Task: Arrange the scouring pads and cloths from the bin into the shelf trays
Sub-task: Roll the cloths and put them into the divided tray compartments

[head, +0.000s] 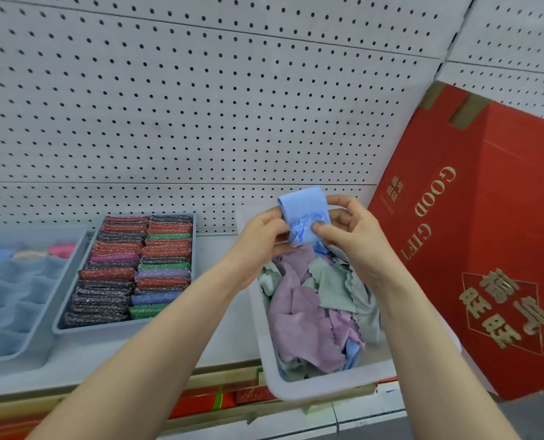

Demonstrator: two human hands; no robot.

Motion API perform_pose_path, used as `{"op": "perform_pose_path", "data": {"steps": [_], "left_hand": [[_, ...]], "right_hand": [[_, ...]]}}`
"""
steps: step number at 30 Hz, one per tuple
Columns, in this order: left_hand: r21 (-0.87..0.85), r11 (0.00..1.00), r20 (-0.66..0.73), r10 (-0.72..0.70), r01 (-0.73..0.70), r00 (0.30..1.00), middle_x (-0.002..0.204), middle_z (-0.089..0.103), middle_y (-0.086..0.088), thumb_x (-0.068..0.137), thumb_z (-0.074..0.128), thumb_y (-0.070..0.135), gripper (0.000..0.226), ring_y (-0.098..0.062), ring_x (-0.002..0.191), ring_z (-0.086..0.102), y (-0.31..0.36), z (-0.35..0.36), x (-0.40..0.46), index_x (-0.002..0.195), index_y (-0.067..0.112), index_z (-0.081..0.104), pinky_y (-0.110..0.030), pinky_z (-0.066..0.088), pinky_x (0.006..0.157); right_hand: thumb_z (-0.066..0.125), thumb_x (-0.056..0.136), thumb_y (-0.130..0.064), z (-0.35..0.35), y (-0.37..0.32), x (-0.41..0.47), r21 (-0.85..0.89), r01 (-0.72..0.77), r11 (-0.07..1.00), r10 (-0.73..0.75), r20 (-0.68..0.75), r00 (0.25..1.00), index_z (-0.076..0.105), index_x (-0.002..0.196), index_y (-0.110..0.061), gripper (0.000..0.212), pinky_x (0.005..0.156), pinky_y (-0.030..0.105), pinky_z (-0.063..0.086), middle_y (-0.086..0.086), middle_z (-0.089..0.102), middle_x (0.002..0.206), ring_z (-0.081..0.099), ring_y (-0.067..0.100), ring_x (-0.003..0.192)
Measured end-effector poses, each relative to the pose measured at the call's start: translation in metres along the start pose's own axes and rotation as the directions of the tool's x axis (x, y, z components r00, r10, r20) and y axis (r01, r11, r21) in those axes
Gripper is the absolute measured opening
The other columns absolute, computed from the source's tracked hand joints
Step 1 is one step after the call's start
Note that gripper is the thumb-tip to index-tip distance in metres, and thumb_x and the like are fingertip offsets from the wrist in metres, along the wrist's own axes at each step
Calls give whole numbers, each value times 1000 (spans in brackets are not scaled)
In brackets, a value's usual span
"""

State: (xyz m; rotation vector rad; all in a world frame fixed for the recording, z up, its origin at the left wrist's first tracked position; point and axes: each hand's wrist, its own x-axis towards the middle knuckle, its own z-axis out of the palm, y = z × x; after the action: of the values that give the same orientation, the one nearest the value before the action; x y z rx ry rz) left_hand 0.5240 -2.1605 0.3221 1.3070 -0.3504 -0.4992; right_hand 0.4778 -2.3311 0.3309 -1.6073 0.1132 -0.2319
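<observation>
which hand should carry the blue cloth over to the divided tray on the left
Left. Both hands pinch the blue cloth, but the left hand is nearer the divided tray.

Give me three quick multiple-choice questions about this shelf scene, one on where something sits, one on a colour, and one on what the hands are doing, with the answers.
1. Where does the red box stand relative to the white bin?
A. To its right
B. To its left
C. Inside it

2. What colour is the cloth held up above the bin?
A. Purple
B. Light blue
C. Green

3. What are the hands doing?
A. Both hang idle
B. Only one touches the cloth
C. Both pinch the cloth

Answers: 1 A, the box leans at the right edge beside the bin. 2 B, the held cloth is light blue, while purple and green ones lie in the bin. 3 C, the left hand and right hand each pinch the cloth.
</observation>
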Motion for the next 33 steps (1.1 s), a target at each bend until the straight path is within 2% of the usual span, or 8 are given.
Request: {"op": "perform_pose_path", "data": {"steps": [4, 7, 10, 13, 19, 22, 28, 33], "left_hand": [[139, 985, -71, 110, -100, 991, 113, 69, 5, 83, 74, 14, 53, -16, 99, 70, -12, 2, -4, 129, 26, 51, -31, 57, 85], [208, 967, -190, 187, -146, 964, 105, 70, 6, 87, 69, 6, 45, -17, 92, 70, -23, 0, -4, 117, 36, 57, -31, 58, 79], [206, 968, -209, 189, -146, 960, 105, 70, -1, 90, 62, 0, 31, -18, 92, 68, -30, -8, -7, 112, 23, 64, -29, 57, 75], [168, 981, -240, 138, -99, 961, 98, 70, 2, 92, 57, -5, 28, -13, 87, 69, -37, -14, -18, 100, 19, 68, -28, 58, 72], [-146, 987, -323, -108, 63, 940, 113, 70, -10, 99, 53, 20, 24, -27, 100, 70, -45, -45, -42, 116, 9, 65, -31, 59, 80], [-56, 998, -367, -51, 32, 929, 119, 66, -13, 90, 65, 11, 25, -26, 105, 68, -48, -72, -58, 115, 12, 63, -28, 58, 79], [31, 999, -387, 5, 8, 922, 113, 69, -10, 88, 67, 4, 30, -22, 99, 69, -36, -151, -101, 118, 10, 65, -24, 57, 75], [120, 993, -420, 42, 10, 907, 103, 69, -4, 88, 69, 6, 27, -17, 88, 68, -25, -240, -146, 111, 18, 65, -25, 57, 74]], "right_hand": [[66, 87, 2, 0, 8, 1, 23, -41, 999, 40, 43, 998, 57, 121, -13, 38, 64, 23, 51, 7, 73, 97, 69, 16, 78], [63, 89, 0, -4, 18, 3, 52, -106, 993, 97, 151, 984, 60, 121, -13, 35, 70, 26, 53, 5, 73, 100, 70, 16, 85], [62, 89, -7, -10, 29, 7, 108, -177, 978, 137, 298, 944, 62, 123, -9, 33, 89, 42, 51, 15, 69, 118, 66, 28, 105], [58, 89, 5, -4, 39, 10, 107, -171, 979, 130, 312, 941, 65, 112, -2, 25, 83, 40, 51, 19, 70, 107, 66, 26, 96], [59, 79, 18, 44, 51, 7, -87, 82, 993, -56, 266, 962, 77, 77, -22, 44, 67, 21, 46, -9, 59, 82, 57, 12, 76], [54, 75, 2, 79, 48, 0, -227, 191, 955, -113, 317, 942, 77, 78, -39, 47, 68, 21, 46, -11, 57, 86, 56, 10, 80], [57, 88, -39, 158, 37, -5, -147, -84, 986, 132, 353, 926, 70, 111, -30, 28, 78, 27, 55, -1, 68, 108, 66, 13, 99], [69, 90, -14, 258, 46, -22, -268, -145, 953, 253, 432, 865, 72, 103, -15, 14, 80, 34, 58, 16, 73, 95, 70, 26, 85]]}}
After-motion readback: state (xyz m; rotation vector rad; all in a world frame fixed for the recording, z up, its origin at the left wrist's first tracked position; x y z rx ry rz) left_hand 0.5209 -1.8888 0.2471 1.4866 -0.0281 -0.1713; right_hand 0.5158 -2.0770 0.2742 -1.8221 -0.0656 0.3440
